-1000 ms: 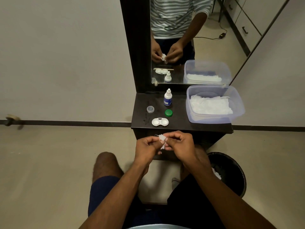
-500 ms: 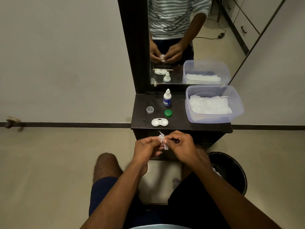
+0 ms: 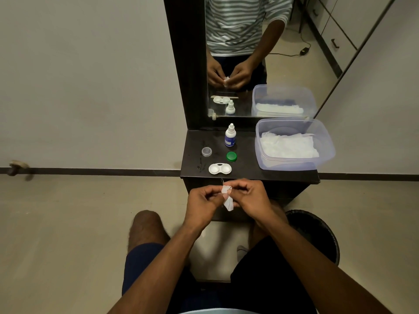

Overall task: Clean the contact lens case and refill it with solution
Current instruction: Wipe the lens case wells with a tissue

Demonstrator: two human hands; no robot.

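Both hands pinch a crumpled white tissue at centre frame.
Left hand (image 3: 203, 203) and right hand (image 3: 250, 197) curl their fingers round the soft tissue (image 3: 227, 198); above, a glossy two-welled white lens case (image 3: 220, 168) lies uncapped on the dark counter (image 3: 249, 171).

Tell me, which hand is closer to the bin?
Right. The right hand is just up-left of the bin; the left hand is farther left, beyond the tissue.

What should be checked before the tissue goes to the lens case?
1. Tissue pinched between left hand and right hand: ok.
2. Lens case open on the dark shelf: ok.
3. Wells dry or wet: cannot tell.
4. Green cap and clear cap lie off the case: ok.
5. Solution bottle upright: ok.
6. Spare tissues in the plastic tub: ok.
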